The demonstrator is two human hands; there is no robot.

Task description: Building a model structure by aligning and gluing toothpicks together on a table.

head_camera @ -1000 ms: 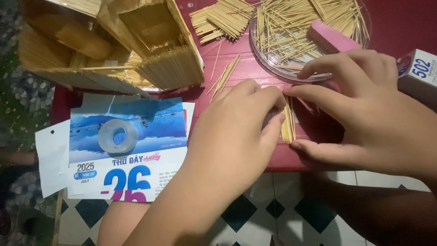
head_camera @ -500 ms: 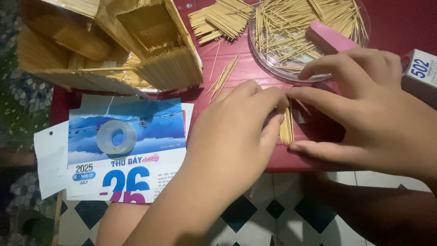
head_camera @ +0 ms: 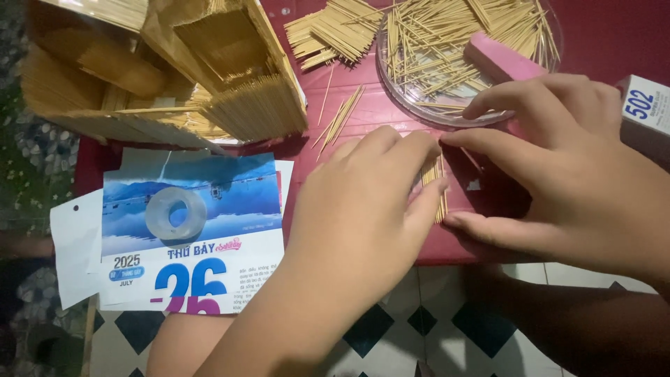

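The left hand [head_camera: 363, 202] and right hand [head_camera: 565, 167] pinch 1 small toothpick bundle [head_camera: 435, 183] between their fingertips; the clear dish [head_camera: 447, 115] lies just beyond.

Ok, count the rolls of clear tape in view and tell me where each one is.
1. The clear tape roll lies flat on the blue calendar page, left of the left hand. Others may be hidden behind the toothpick model house.
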